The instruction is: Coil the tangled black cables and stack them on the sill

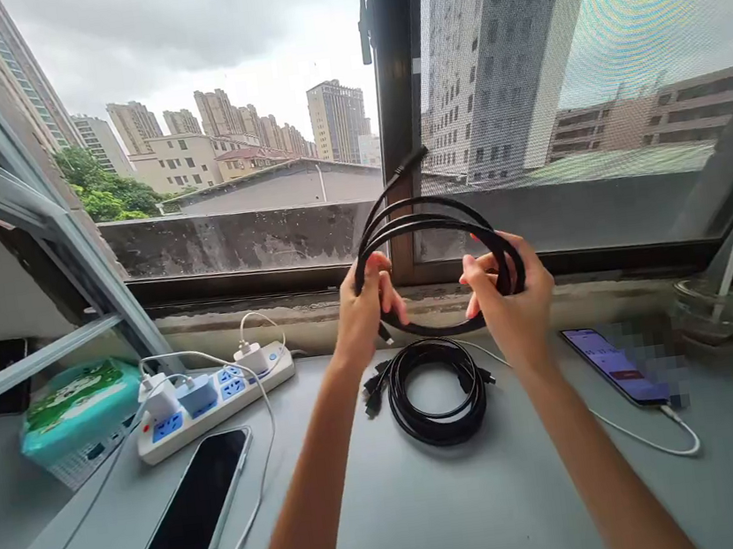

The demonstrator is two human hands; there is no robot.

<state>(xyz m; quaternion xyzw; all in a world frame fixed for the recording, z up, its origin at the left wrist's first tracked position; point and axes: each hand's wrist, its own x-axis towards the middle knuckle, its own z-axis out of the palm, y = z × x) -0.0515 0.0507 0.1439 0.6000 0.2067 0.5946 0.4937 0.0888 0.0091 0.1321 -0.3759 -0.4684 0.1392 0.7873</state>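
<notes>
A loosely coiled black cable (431, 223) is held up above the table between both hands. My left hand (370, 303) closes round the left side of its loops. On the opposite side, my right hand (512, 288) grips the loops, thumb and fingers bent around them. One cable end with a plug points up and right, above the loops; another small plug hangs just below my left hand. Under the raised coil lies a second coil of black cable (440, 433) on the table, with several plugs at its left side and one at its right.
On the left stand a white power strip (222, 401) with chargers plugged in, a dark-screened phone (188, 514) and a turquoise tissue pack (82, 412). A lit phone (611, 365) on a white cord lies right. Behind runs the window frame (398, 128); a glass jar (705, 313) stands far right.
</notes>
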